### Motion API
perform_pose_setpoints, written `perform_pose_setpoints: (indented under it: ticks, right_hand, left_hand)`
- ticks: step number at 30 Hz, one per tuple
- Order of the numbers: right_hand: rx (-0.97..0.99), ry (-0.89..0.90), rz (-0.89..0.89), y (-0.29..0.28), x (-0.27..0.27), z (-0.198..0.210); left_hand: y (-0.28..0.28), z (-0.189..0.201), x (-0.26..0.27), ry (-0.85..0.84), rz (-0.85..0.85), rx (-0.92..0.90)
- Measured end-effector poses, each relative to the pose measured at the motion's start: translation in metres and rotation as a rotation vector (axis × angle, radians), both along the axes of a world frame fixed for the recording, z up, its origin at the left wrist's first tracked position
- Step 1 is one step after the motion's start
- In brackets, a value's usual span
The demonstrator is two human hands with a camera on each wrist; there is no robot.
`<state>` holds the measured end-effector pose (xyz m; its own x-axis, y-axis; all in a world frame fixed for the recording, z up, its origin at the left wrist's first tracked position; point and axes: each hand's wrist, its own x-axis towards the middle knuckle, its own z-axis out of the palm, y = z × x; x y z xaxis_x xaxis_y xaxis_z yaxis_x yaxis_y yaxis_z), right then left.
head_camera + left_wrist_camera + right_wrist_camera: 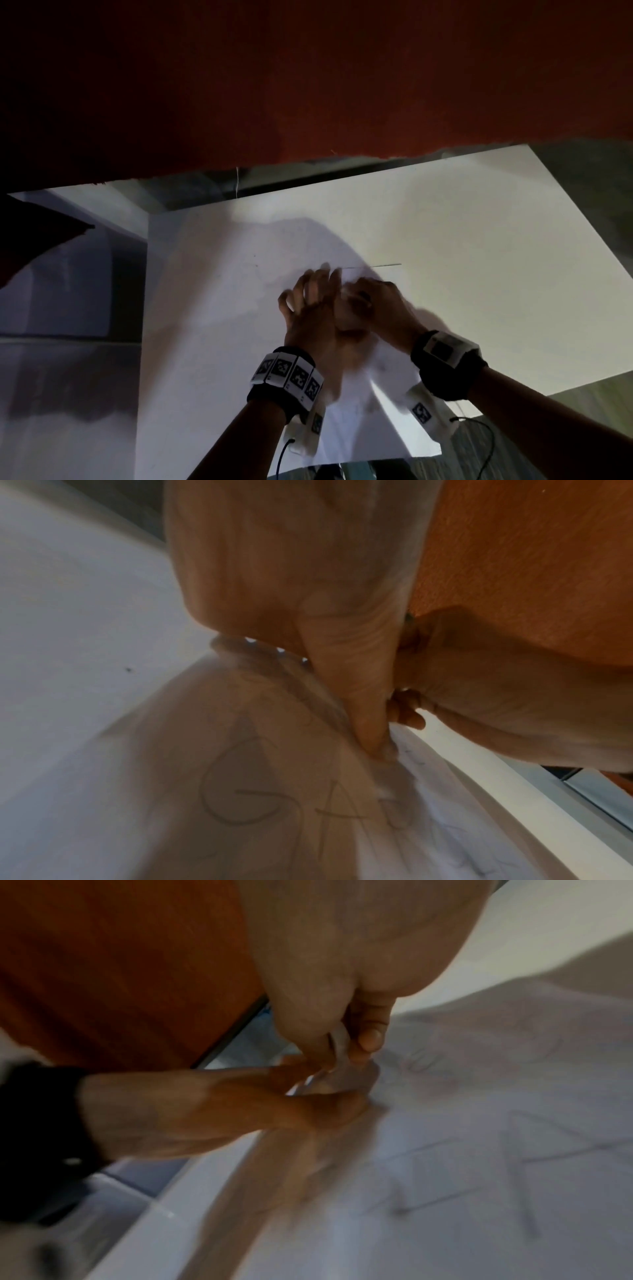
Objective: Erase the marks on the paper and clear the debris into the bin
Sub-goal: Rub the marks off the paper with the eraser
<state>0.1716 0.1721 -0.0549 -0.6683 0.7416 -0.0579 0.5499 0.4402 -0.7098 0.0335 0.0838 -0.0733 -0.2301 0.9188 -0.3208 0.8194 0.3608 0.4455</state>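
A white paper sheet (359,428) lies on the white table (496,240); the wrist views show pencil letters (240,804) on it. My left hand (310,294) rests on the sheet with its fingers spread, and its thumb (363,710) presses down on the paper. Right beside it, my right hand (370,294) pinches a small pale eraser (339,1042) between thumb and finger, tip down on the paper (479,1150). The two hands touch each other. Fainter, smudged marks (424,1064) lie just past the eraser.
A thin dark pencil-like stick (380,265) lies on the table just beyond the hands. A pale box-like container (68,274) stands left of the table. A red-orange surface (308,85) rises behind the far edge. Cables (479,431) hang at the near edge.
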Motion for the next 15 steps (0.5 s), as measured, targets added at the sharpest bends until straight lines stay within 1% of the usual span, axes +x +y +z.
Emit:
perform_pose_setpoints:
  ticks: [2,3,4,5,7,8,9,11,12,13,15]
  right_hand:
    - [0.063,-0.017,-0.093,0.019,0.006,0.001]
    - [0.108,-0.004,-0.145,0.024,0.007,0.001]
    - [0.112,0.022,-0.179,0.022,0.005,0.001]
    - [0.092,0.032,-0.165,0.015,0.0,0.003]
    - [0.082,0.003,-0.05,0.0,-0.006,0.003]
    - [0.087,-0.023,-0.012,0.0,-0.003,0.001]
    - [0.08,-0.04,-0.034,0.007,0.002,0.0]
    - [0.095,-0.009,-0.174,0.023,0.009,0.001]
    - [0.109,0.017,-0.216,0.024,0.008,0.001]
    - [0.101,0.02,-0.208,0.021,0.004,0.001]
    - [0.091,0.011,-0.063,0.006,-0.005,-0.001]
  left_hand:
    - [-0.001,0.001,-0.001,-0.008,0.016,0.01]
    - [-0.001,0.002,-0.002,-0.007,0.015,0.01]
    - [-0.001,0.002,-0.003,-0.004,0.009,0.004]
    - [0.0,0.002,-0.003,0.006,0.005,0.006]
    - [0.0,-0.001,-0.002,0.026,0.012,0.02]
    - [0.0,-0.001,-0.002,0.009,0.017,0.024]
    - [-0.001,-0.002,-0.001,-0.016,0.027,0.026]
    - [-0.002,-0.001,-0.002,-0.034,0.035,0.013]
    - [-0.003,0.004,-0.003,-0.031,0.026,0.012]
    - [-0.003,0.008,-0.002,-0.023,0.012,0.018]
    - [-0.002,0.014,0.002,-0.021,0.0,0.033]
